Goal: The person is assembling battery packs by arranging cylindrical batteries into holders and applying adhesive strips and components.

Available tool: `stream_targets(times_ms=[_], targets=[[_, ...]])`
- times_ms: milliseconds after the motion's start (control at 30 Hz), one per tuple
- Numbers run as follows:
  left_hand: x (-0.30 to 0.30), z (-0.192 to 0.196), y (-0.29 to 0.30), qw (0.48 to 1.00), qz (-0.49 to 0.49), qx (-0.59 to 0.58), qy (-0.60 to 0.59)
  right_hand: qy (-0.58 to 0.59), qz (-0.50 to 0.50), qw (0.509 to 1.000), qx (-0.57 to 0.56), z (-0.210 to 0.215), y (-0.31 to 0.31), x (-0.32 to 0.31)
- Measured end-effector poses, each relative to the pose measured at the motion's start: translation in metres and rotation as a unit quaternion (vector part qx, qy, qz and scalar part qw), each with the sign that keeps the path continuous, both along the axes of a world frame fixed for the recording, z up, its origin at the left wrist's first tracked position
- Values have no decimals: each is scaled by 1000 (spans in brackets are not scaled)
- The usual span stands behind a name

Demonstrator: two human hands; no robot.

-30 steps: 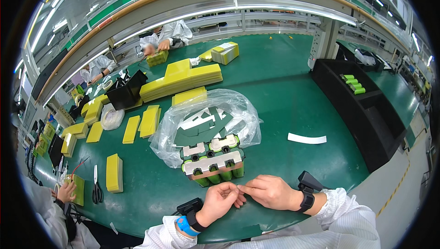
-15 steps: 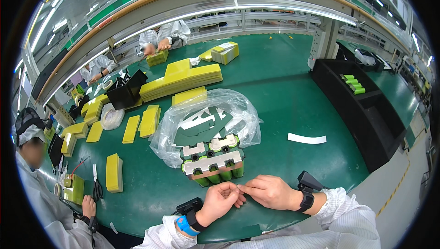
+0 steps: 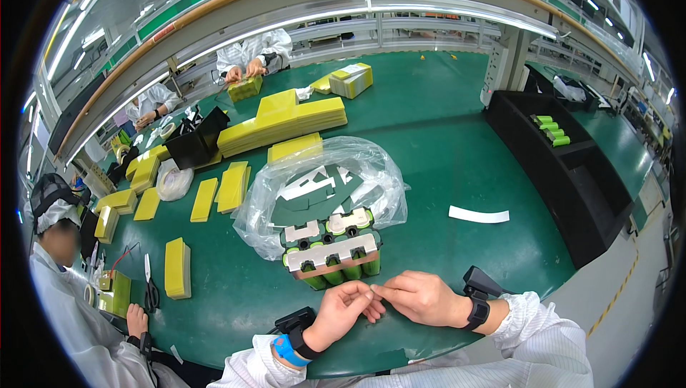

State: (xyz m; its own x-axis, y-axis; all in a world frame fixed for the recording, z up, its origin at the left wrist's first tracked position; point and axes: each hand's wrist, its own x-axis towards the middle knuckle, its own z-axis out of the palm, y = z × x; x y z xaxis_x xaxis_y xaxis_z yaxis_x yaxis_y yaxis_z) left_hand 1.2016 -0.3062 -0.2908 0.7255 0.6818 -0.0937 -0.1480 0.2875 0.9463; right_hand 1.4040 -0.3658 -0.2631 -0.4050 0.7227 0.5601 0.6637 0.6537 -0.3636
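Close to the table's near edge, my left hand and my right hand meet with their fingertips pinched together. Whatever lies between those fingers is too small or too hidden to make out. Just beyond them stands a battery pack of green cylindrical cells, with black holders and silver metal strips across its top. It is upright, and neither hand visibly grips it. Behind the pack, a clear plastic bag lies spread open, holding white and dark green cut pieces.
Yellow sheets are stacked left and beyond, by a black bin. A white strip lies right of the bag. A black tray holds green cells at right. Scissors lie left, near a seated co-worker.
My hands stay almost still, fingertips together. The co-worker at left has shifted slightly, and the far co-worker's hands have moved on a yellow block. The battery pack has not moved.
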Motion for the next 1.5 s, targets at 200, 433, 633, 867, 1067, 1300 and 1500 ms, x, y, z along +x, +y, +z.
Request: stream_targets(times_ms=[200, 433, 633, 867, 1067, 1300, 1500], targets=[[-1, 1, -1, 999, -9, -34, -28, 33, -11, 999, -2, -3, -1, -2], [2, 4, 1, 998, -3, -44, -46, 143, -21, 986, -83, -3, 1, -5], [2, 6, 2, 1000, 2, -13, -18, 225, 4, 961, -160, -2, 2, -5], [2, 10, -1, 1000, 5, -10, -22, 253, 20, 947, -198, 1, -1, -5], [-1, 16, -4, 1000, -6, 2, 6, 200, 17, 970, -137, 2, -3, -6], [-2, 27, -6, 998, 2, 36, 48, 130, 12, 989, -69, 6, -2, -7], [-1, 30, -7, 995, 20, 81, 53, 136, 12, 987, -83, 7, -1, -8]])
